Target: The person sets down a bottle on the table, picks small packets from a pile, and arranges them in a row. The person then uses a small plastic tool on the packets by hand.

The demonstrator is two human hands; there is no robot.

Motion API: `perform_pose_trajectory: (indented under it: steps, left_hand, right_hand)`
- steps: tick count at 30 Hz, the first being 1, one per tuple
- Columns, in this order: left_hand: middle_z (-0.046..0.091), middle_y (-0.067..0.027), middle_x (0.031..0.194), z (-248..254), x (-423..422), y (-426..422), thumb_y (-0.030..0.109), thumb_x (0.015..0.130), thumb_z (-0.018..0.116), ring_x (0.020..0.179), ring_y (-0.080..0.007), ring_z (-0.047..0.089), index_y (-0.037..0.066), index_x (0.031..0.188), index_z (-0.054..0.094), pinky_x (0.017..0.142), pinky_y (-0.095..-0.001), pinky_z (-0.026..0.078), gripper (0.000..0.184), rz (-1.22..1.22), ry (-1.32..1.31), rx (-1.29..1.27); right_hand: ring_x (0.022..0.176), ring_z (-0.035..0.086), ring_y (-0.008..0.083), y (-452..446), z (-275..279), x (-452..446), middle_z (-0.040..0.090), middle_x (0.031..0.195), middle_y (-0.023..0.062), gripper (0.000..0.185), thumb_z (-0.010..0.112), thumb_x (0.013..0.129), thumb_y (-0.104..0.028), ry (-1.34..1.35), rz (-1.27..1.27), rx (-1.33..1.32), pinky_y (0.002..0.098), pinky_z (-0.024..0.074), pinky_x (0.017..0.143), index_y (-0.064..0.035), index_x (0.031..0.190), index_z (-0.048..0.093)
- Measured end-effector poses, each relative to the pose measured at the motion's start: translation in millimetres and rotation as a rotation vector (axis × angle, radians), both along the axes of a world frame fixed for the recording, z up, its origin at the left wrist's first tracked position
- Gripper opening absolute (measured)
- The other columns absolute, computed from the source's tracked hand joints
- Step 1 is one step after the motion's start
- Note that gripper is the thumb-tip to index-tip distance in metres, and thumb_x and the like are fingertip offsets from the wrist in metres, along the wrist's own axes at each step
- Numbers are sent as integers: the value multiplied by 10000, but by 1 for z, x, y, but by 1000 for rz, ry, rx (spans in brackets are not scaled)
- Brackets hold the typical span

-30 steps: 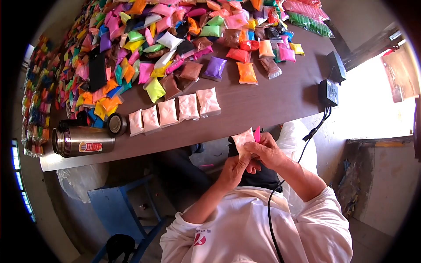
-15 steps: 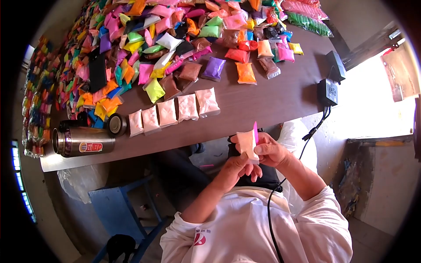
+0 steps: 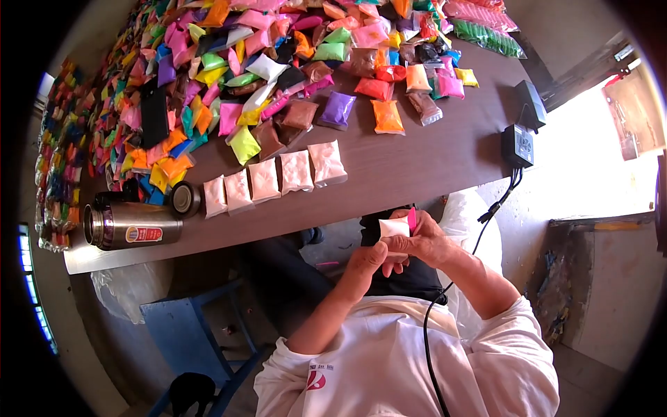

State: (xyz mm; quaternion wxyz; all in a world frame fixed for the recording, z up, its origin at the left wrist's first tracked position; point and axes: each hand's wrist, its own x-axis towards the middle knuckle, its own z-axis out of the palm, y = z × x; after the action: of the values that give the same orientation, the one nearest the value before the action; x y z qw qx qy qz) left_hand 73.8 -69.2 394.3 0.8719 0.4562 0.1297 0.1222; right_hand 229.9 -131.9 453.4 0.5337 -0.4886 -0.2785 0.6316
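Over my lap, just off the table's front edge, both hands grip a small clear packet of pale peach material [image 3: 394, 227]. My left hand [image 3: 372, 260] is closed on its lower left side, with fingers curled beneath. My right hand [image 3: 424, 240] has its thumb across the packet's lower part. A bright pink thin piece [image 3: 412, 219] sticks up between the packet and my right fingers; its kind I cannot make out. On the table to the left lies a row of several similar peach packets [image 3: 264, 180]. The lower end of the held packet is hidden by my fingers.
A big heap of coloured packets [image 3: 229, 76] covers the back and left of the brown table [image 3: 410, 163]. A steel flask [image 3: 132, 226] lies on its side, its lid [image 3: 185, 199] beside it. Black boxes [image 3: 518, 146] with cables sit right. A blue chair [image 3: 184, 333] stands lower left.
The packet has sunk slightly lower in my hands. My right thumb has moved across its front, and my left hand has shifted a little. The pink piece now shows less.
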Motion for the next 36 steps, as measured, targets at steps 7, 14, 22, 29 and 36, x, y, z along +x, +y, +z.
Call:
perform_pose_trajectory:
  steps: [7, 14, 22, 29, 36]
  left_hand:
    - [590, -62, 767, 4, 2, -4, 446, 994, 318, 733, -137, 563, -7, 855, 595, 696, -270, 453, 549, 120, 83, 85]
    - [540, -27, 701, 11, 2, -8, 430, 985, 380, 747, -112, 548, 5, 772, 582, 702, -253, 435, 516, 155, 95, 78]
    - [522, -14, 651, 8, 2, -9, 404, 982, 410, 723, -120, 562, 16, 713, 551, 675, -260, 443, 492, 160, 85, 127]
    - [532, -31, 656, 10, 4, -5, 420, 986, 383, 714, -130, 562, 28, 686, 527, 673, -270, 449, 514, 184, 88, 112]
    - [532, -48, 686, 5, 2, -5, 441, 988, 353, 704, -135, 543, 25, 698, 513, 674, -274, 450, 532, 164, 46, 71]
  right_hand:
    - [580, 641, 179, -3, -5, 1, 646, 718, 119, 268, 535, 927, -242, 2, -27, 18, 251, 488, 480, 18, 881, 581]
    - [540, 632, 187, 0, -4, -3, 627, 693, 99, 148, 577, 869, -133, -56, -160, -57, 270, 508, 461, 15, 868, 576]
    - [518, 618, 158, 1, -10, -2, 627, 674, 77, 231, 611, 883, -236, 27, -148, -37, 249, 493, 441, -7, 861, 585]
    - [556, 647, 207, 1, -11, 1, 635, 696, 120, 284, 517, 943, -256, 40, -97, 9, 257, 501, 467, 25, 937, 563]
    - [630, 670, 249, 2, -5, 5, 655, 749, 177, 279, 518, 928, -197, 83, 69, -69, 299, 537, 547, 73, 930, 587]
